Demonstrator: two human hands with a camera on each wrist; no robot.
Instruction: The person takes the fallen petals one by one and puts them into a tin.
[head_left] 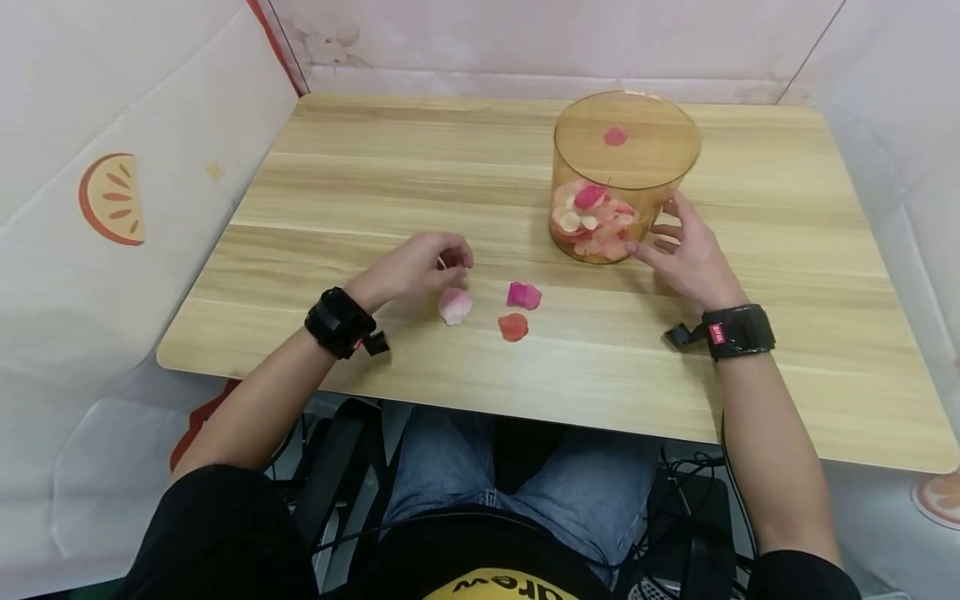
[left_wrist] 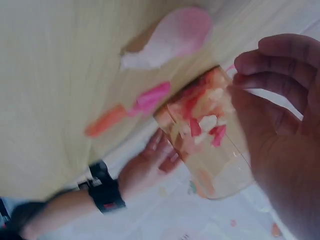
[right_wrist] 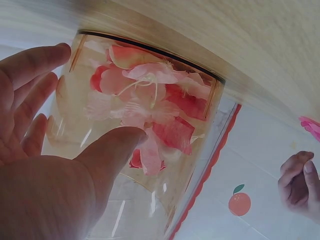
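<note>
A clear amber round container [head_left: 622, 179] with a lid stands on the wooden table [head_left: 375, 183], with pink and red petals inside and one pink petal [head_left: 615, 136] lying on the lid. My right hand [head_left: 660, 229] touches its near right wall with spread fingers, and the thumb [right_wrist: 115, 145] presses the wall [right_wrist: 150, 115]. My left hand [head_left: 450, 258] hovers with curled fingers and holds nothing, just above a pale pink petal [head_left: 455, 305]. Right of it lie a magenta petal [head_left: 522, 295] and an orange-red petal [head_left: 513, 327]. The left wrist view shows the pale petal [left_wrist: 175, 35] and the container [left_wrist: 210, 135].
White sheeting with orange-slice prints walls the table on the left, back and right. The table's front edge runs just below my wrists. Black bands sit on both wrists.
</note>
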